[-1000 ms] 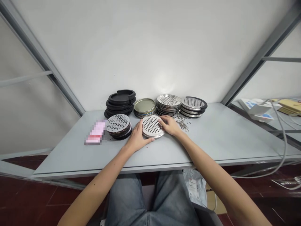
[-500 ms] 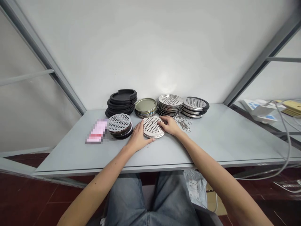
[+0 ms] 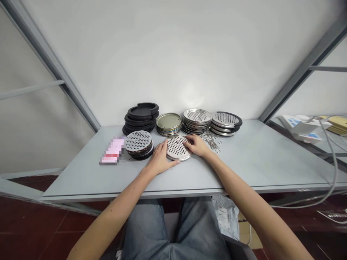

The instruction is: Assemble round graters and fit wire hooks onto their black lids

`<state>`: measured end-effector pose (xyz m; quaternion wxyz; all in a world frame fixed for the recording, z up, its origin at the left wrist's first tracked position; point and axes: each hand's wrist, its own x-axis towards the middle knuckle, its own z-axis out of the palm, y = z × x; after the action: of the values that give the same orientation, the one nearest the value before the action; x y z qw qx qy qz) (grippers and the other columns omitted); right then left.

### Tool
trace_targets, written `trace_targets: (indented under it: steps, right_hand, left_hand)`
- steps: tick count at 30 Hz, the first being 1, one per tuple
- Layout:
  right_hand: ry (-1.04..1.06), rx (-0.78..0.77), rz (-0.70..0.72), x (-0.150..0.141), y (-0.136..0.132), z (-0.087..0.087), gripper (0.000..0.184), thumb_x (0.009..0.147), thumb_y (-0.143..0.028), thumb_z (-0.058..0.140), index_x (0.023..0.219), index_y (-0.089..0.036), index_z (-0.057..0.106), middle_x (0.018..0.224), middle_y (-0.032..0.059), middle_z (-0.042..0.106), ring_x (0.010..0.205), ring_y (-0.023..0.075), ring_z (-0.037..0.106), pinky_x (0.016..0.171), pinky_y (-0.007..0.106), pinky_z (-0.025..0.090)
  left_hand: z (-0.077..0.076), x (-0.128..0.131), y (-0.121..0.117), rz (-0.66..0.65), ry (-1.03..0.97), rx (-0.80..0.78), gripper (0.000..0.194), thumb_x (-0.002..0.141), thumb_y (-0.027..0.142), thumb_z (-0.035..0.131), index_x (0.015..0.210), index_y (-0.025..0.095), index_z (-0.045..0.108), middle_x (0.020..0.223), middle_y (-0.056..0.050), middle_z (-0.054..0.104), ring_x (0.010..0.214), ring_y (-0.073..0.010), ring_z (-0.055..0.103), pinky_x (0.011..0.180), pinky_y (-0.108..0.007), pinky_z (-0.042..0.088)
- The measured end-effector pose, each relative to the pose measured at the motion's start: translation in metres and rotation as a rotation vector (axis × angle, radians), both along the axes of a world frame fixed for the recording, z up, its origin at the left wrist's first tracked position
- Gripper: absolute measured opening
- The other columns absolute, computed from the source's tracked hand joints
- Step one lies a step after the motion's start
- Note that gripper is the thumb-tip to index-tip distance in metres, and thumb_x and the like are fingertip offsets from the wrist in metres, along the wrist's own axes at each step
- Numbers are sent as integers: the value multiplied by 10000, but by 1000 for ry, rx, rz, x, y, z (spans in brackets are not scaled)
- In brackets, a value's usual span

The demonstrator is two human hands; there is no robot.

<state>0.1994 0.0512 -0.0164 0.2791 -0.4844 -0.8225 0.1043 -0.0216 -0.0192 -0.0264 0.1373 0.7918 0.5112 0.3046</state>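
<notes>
Lightly, a perforated steel disc sits on the grey table, touched by the left hand and right hand from either side, neither clearly clamped. It looks stiff, thin and slick, best held by its rim. Small wire clips lie just beside.

Grey table, stacks of perforated steel discs, black rings, loose metal clips
</notes>
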Motion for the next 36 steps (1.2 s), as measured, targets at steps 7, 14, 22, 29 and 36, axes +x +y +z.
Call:
trace_targets:
  steps: [7, 14, 22, 29, 36]
  right_hand:
    - [-19, 6, -8, 1, -2, 0, 291, 869, -407, 494, 859, -164, 655, 785, 69, 600, 773, 200, 521, 713, 288, 381]
    - [-25, 15, -11, 1, -3, -1, 296, 880, -406, 483, 859, -157, 641, 809, 74, 595, 779, 198, 519, 718, 289, 379]
    - [11, 4, -15, -1, -2, -2, 328, 873, -406, 492, 980, -136, 646, 842, 85, 616, 801, 211, 536, 751, 308, 395]
    - [9, 8, -10, -2, -3, -6, 304, 879, -395, 484, 927, -154, 663, 894, 96, 637, 833, 217, 560, 782, 321, 418]
    - [-28, 19, -34, -4, 0, -15, 356, 885, -390, 479, 1057, -131, 653, 1106, 144, 629, 1020, 255, 556, 930, 362, 395]
  left_hand:
    - [2, 0, -1, -2, 13, 5, 1017, 652, 535, 753, 1443, 153, 241, 1408, -196, 399, 1314, -349, 373, 1085, -495, 306]
    - [2, 1, -2, 10, 55, -18, 942, 673, 558, 723, 1411, 144, 311, 1414, -211, 372, 1353, -369, 315, 1100, -510, 280]
    - [-2, 1, -1, -10, 90, -2, 861, 755, 606, 617, 1409, 140, 303, 1466, -217, 311, 1398, -362, 242, 1128, -526, 227]
    - [-1, 2, 1, 12, 59, 33, 708, 814, 521, 591, 1372, 157, 348, 1404, -182, 411, 1342, -326, 354, 1106, -494, 285]
    - [5, 1, -1, 33, 48, -2, 767, 782, 546, 621, 1374, 139, 352, 1387, -189, 429, 1317, -331, 388, 1094, -475, 313]
